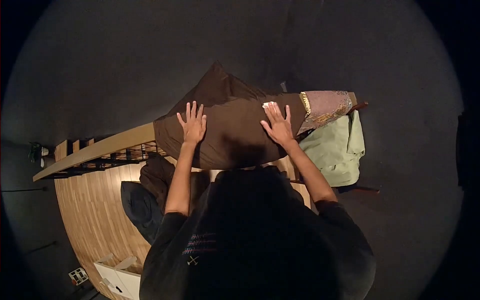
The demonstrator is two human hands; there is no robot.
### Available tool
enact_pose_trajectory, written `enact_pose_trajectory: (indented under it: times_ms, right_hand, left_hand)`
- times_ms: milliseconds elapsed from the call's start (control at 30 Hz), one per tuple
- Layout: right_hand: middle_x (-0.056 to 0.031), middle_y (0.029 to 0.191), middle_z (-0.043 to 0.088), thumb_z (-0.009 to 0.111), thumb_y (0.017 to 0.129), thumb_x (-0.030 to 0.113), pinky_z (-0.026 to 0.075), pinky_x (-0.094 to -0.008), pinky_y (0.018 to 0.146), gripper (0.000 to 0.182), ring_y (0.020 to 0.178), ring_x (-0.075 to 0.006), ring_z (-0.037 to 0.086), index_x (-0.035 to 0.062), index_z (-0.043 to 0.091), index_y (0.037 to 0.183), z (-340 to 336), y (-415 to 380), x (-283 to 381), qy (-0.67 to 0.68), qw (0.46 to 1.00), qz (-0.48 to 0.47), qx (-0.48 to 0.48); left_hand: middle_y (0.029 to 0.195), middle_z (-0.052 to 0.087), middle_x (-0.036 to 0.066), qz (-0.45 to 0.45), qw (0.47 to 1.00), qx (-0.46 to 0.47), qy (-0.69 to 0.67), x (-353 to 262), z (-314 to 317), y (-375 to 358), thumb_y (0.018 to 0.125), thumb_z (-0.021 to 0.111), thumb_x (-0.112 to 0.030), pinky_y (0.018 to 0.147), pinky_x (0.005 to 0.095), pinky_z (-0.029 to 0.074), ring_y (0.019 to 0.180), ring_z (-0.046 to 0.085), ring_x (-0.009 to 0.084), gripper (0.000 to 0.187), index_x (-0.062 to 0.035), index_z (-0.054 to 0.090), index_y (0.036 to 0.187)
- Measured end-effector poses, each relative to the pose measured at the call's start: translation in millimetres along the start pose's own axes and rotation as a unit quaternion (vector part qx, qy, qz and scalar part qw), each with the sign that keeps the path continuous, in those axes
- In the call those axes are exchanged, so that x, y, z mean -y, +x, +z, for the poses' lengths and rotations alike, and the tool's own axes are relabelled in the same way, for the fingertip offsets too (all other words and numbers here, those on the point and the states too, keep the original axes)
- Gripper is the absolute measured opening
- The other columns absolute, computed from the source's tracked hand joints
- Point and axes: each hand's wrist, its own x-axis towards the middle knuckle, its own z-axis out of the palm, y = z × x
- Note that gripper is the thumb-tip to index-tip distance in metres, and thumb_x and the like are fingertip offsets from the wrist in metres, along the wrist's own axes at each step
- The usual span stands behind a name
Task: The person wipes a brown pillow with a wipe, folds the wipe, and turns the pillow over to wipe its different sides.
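Two hands: both are laid flat on one brown pillow (232,132), palms down, nothing being gripped.
Pillow: a large dark brown cushion is seen lying across a wooden railing (95,150), with one corner pointing up toward the dark wall.
Left hand (193,126): it is spread open with fingers splayed and is pressed on the pillow's left part; nothing is held in it.
Right hand (278,125): it is opened flat with fingers extended and is rested on the pillow's right part, its fingertips just beside a small white tag (267,104).
Patterned cloth (325,107): a pinkish fabric with a gold border is seen touching the pillow's right end.
Green sheet (336,147): a pale green cloth is draped below the patterned cloth, just beside the right forearm.
Railing: a light wooden top rail with dark metal bars beneath is seen running left from under the pillow.
Floor (92,215): wooden boards are seen below, with a dark bundle (140,207) lying on them.
White box (120,275): it is seen on the floor at the lower left.
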Motion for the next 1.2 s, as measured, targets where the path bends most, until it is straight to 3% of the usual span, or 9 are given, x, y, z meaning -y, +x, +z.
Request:
enact_pose_trajectory:
  times_ms: [233, 400, 567, 733, 800, 867, 933, 1033, 1200]
  right_hand:
    - [0.002, 0.155, 0.04, 0.053, 0.097, 0.043, 0.013, -0.0647, 0.117, 0.052, 0.146, -0.0266, 0.031, 0.0152, 0.052, 0.142, -10, 9, -48, -0.082, 0.995, 0.057, -0.027]
    - [0.0016, 0.151, 0.046, 0.054, 0.097, 0.041, 0.012, -0.0671, 0.115, 0.048, 0.145, -0.0278, 0.033, 0.018, 0.055, 0.139, 3, -3, -45, 0.002, 0.998, -0.054, -0.015]
    - [0.0025, 0.139, 0.058, 0.06, 0.094, 0.035, 0.01, -0.0695, 0.114, 0.044, 0.139, -0.0299, 0.042, 0.0174, 0.058, 0.134, -1, 12, -59, -0.04, 0.998, 0.023, -0.03]
    - [-0.0019, 0.12, 0.068, 0.061, 0.095, 0.023, 0.029, -0.0556, 0.113, 0.036, 0.122, -0.0264, 0.058, 0.0089, 0.06, 0.128, -11, 4, -53, 0.081, 0.996, 0.025, -0.035]
    - [-0.0043, 0.114, 0.069, 0.06, 0.097, 0.018, 0.037, -0.044, 0.104, 0.032, 0.11, -0.0209, 0.06, 0.0047, 0.06, 0.125, -27, 12, -44, 0.4, 0.893, 0.203, -0.026]
    - [-0.0067, 0.109, 0.069, 0.06, 0.098, 0.013, 0.045, -0.0325, 0.096, 0.028, 0.099, -0.0153, 0.063, 0.0005, 0.06, 0.123, -44, 14, -28, 0.663, 0.659, 0.354, -0.005]
    - [-0.0076, 0.107, 0.069, 0.059, 0.098, 0.013, 0.045, -0.029, 0.092, 0.027, 0.097, -0.0136, 0.062, -0.0007, 0.06, 0.122, -71, 11, -6, 0.687, 0.637, 0.349, 0.004]
    - [-0.0103, 0.102, 0.068, 0.055, 0.101, 0.011, 0.045, -0.0186, 0.079, 0.024, 0.089, -0.0084, 0.059, -0.0043, 0.059, 0.12, -107, 14, 19, 0.751, 0.578, 0.318, 0.017]
    - [-0.0095, 0.098, 0.068, 0.056, 0.101, 0.011, 0.047, -0.0204, 0.075, 0.023, 0.083, -0.009, 0.06, -0.0036, 0.059, 0.118, -117, 13, 34, 0.758, 0.597, 0.258, 0.05]
  left_hand:
    - [0.161, 0.03, 0.005, -0.039, 0.999, 0.027, 0.006, -15, -5, 2, 0.102, 0.03, -0.058, 0.118, 0.0635, 0.004, 0.151, 0.021, 0.0248, 0.065, -0.0166, 0.04, 0.151]
    - [0.162, 0.028, 0.005, -0.068, 0.994, 0.069, 0.046, -16, -7, 0, 0.101, 0.03, -0.059, 0.118, 0.064, 0.003, 0.152, 0.018, 0.0244, 0.067, -0.0165, 0.038, 0.152]
    - [0.163, 0.027, 0.005, -0.078, 0.992, 0.063, 0.072, -17, -5, 7, 0.101, 0.03, -0.06, 0.118, 0.0638, 0.003, 0.152, 0.017, 0.0246, 0.067, -0.0165, 0.038, 0.152]
    - [0.161, 0.028, 0.011, -0.11, 0.992, 0.055, 0.031, -26, -9, 3, 0.101, 0.031, -0.06, 0.117, 0.0644, 0.006, 0.151, 0.019, 0.0283, 0.069, -0.013, 0.039, 0.151]
    - [0.159, 0.032, 0.014, -0.118, 0.993, 0.021, 0.021, -57, -27, -3, 0.101, 0.035, -0.058, 0.117, 0.063, 0.012, 0.148, 0.025, 0.031, 0.068, -0.0107, 0.04, 0.15]
    - [0.143, 0.052, 0.018, -0.113, 0.958, 0.065, -0.257, -107, -73, -13, 0.1, 0.049, -0.051, 0.109, 0.0502, 0.036, 0.131, 0.051, 0.0324, 0.063, -0.0037, 0.049, 0.141]
    - [0.121, 0.067, 0.015, -0.149, 0.861, 0.088, -0.478, -162, -107, -24, 0.096, 0.061, -0.042, 0.093, 0.0354, 0.05, 0.106, 0.065, 0.0282, 0.054, 0.0009, 0.058, 0.13]
    - [0.105, 0.068, 0.007, -0.151, 0.799, 0.119, -0.569, -202, -106, -29, 0.097, 0.064, -0.028, 0.083, 0.0237, 0.046, 0.09, 0.059, 0.0128, 0.037, 0.0014, 0.064, 0.12]
    - [0.092, 0.066, 0.003, -0.099, 0.794, 0.117, -0.588, -213, -96, -28, 0.096, 0.065, -0.015, 0.071, 0.019, 0.045, 0.076, 0.055, 0.0073, 0.021, 0.0001, 0.065, 0.111]
